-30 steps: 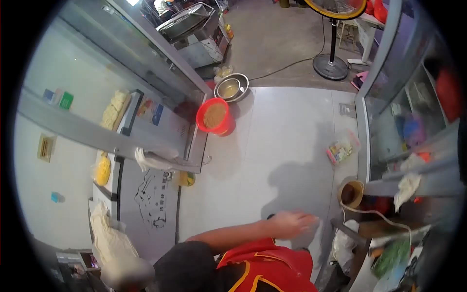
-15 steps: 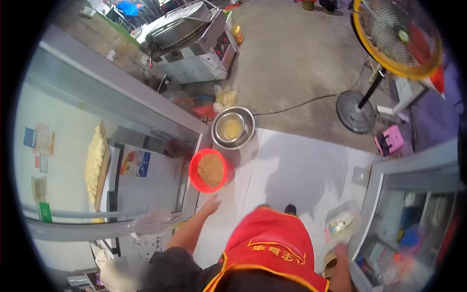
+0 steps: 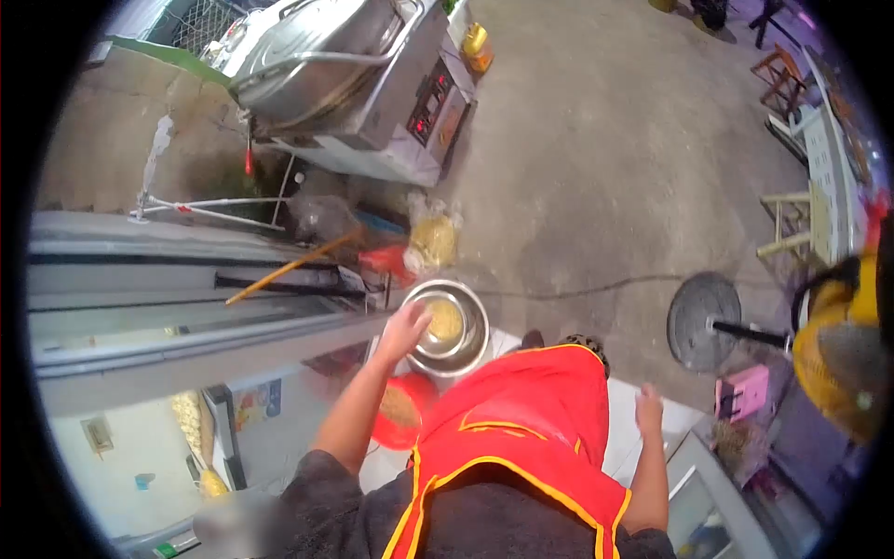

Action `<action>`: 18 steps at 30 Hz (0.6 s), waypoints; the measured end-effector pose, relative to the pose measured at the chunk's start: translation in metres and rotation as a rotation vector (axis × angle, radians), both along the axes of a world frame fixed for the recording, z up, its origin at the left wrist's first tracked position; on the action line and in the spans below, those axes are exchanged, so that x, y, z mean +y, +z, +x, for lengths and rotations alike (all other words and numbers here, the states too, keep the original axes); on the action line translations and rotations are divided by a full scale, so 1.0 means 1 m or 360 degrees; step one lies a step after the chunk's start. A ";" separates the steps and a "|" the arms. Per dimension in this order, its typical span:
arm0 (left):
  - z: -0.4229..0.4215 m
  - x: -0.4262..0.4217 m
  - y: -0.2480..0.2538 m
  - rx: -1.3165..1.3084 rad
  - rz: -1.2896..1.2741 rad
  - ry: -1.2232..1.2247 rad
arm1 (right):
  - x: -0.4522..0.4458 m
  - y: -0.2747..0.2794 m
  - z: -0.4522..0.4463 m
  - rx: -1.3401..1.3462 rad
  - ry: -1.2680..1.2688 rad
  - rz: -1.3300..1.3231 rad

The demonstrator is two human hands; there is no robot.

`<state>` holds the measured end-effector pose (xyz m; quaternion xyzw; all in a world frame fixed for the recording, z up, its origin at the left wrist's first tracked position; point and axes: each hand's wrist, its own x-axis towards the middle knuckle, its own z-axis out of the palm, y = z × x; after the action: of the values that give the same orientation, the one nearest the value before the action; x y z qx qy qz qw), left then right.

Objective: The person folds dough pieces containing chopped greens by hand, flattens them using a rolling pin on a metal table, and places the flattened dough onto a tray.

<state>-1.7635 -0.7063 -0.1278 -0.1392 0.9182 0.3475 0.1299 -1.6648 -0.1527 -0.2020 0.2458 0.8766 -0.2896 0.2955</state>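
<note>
My left hand is held out over the left rim of a steel bowl on the floor. Its fingers are loosely apart and hold nothing that I can see. A smaller bowl of pale yellow, grainy stuff sits inside the steel one. Below my left forearm is a red tub of brownish, crumbly stuff, partly covered by my arm and red apron. My right hand hangs at my right side, fingers loosely bent, with nothing visible in it, above the white floor tiles.
A steel cooker with a large lid stands at the upper left, beside a yellow bottle. Plastic bags lie near the bowl. A cable crosses the concrete to the fan base. A pink box and glass door frames flank the doorway.
I have moved forward through the doorway, so the bowl and tub are nearer my body. My left hand has gone from near the tub to over the bowl; my right hand has swung forward.
</note>
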 end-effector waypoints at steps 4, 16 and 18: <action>-0.260 0.017 0.077 0.0303 -0.0208 0.0046 | 0.064 -0.119 0.020 -0.0291 0.0836 0.0205; -0.697 -0.106 -0.026 0.0225 -0.1344 0.0672 | 0.047 -0.072 -0.643 0.0503 -0.0502 -0.0477; -0.711 -0.108 0.013 -0.0036 -0.0985 0.0720 | 0.018 -0.054 -0.732 0.0635 -0.0397 -0.0520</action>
<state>-2.4743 -0.8140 -0.1144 -0.3748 0.9242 0.0721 0.0118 -2.3966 -0.1346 -0.2564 0.2391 0.8221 -0.5037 0.1150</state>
